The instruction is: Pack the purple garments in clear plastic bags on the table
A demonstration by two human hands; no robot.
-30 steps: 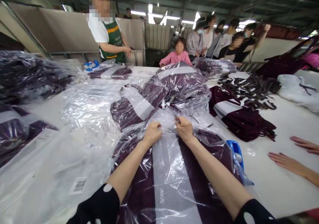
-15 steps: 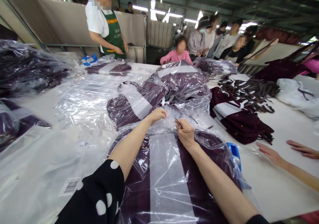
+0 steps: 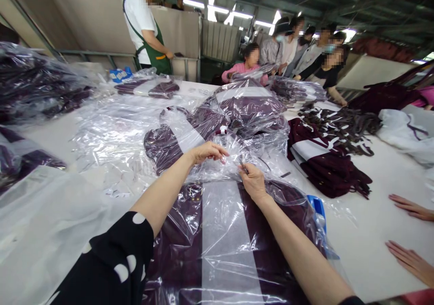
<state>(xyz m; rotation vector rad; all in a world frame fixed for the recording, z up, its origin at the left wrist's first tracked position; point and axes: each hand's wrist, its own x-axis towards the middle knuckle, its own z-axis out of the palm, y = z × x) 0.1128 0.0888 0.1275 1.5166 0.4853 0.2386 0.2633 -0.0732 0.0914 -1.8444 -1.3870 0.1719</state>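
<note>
Both hands pinch the far mouth of the clear plastic bag [image 3: 224, 237] holding a folded dark purple garment: left hand [image 3: 206, 152] lifts film, right hand [image 3: 252, 183] anchors. Keeping the flap taut probably avoids wrinkles.

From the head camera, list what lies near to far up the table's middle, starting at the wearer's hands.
Right hand → left hand → bagged maroon garment pile → person in pink

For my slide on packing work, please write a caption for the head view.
Both hands, left hand and right hand, pinch the open end of a clear bag holding a purple garment on the table.
</note>
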